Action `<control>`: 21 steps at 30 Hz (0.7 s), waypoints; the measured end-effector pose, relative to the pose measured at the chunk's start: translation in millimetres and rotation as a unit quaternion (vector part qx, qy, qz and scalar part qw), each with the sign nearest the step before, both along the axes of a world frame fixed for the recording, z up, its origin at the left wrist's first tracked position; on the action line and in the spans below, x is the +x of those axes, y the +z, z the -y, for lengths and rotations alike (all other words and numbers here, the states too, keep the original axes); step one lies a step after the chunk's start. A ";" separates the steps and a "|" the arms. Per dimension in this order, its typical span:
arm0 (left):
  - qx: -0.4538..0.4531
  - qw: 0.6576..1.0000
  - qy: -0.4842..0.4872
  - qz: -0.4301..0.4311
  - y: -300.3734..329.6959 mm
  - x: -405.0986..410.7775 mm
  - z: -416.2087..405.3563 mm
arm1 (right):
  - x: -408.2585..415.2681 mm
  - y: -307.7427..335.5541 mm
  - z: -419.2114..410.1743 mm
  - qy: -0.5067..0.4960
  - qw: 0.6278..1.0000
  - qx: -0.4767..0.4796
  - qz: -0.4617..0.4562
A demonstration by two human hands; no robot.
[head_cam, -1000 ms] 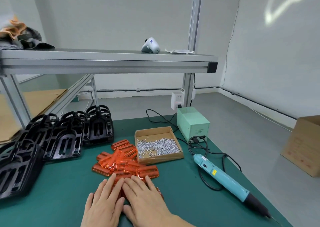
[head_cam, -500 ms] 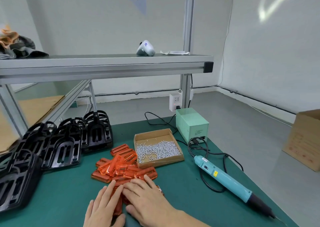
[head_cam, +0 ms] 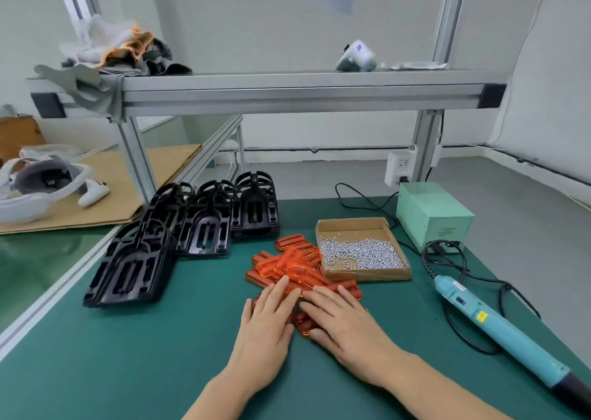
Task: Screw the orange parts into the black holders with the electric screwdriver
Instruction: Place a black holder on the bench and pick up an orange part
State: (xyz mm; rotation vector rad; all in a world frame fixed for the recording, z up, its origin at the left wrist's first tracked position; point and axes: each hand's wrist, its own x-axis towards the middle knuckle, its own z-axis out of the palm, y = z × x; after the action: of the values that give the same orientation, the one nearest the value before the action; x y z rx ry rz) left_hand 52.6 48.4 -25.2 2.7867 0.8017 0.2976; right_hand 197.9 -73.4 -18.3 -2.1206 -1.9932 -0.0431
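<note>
Both hands are lying flat on the pile of orange parts, gripping nothing.

The left hand (head_cam: 267, 325) and right hand (head_cam: 347, 322) are pressing straight fingers side by side onto the near end of the orange parts (head_cam: 289, 264) on the green mat (head_cam: 128, 365). The black holders (head_cam: 179, 237) are sitting to the left, the screw box (head_cam: 363, 248) just right of the pile, and the electric screwdriver (head_cam: 492, 327) is lying untouched further right.

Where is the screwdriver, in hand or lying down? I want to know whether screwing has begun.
Lying down. The electric screwdriver rests on the green mat, untouched; the left hand and right hand lie flat on the orange parts.
</note>
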 end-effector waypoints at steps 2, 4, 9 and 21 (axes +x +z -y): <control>0.032 0.999 0.016 -0.012 -3.1 0.7 -5.4 | 0.6 -2.4 -9.9 -0.007 0.999 -0.006 0.035; 0.067 0.997 0.026 -0.015 -4.8 2.7 -6.4 | -4.3 -7.4 -15.7 -0.008 0.999 0.001 0.049; 0.096 0.994 0.051 -0.023 -7.9 5.6 -15.2 | -5.9 -5.2 -29.4 -0.004 0.998 0.003 0.056; 0.054 0.934 0.274 0.224 47.7 -65.0 -83.3 | -6.8 -7.4 -3.3 -0.013 0.990 0.117 0.074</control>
State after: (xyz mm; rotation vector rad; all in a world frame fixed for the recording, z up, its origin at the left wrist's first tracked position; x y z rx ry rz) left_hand -12.4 131.7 22.4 2.3672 1.4436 1.0528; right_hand 191.1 -70.1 -25.8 -2.0457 -1.9294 -0.4285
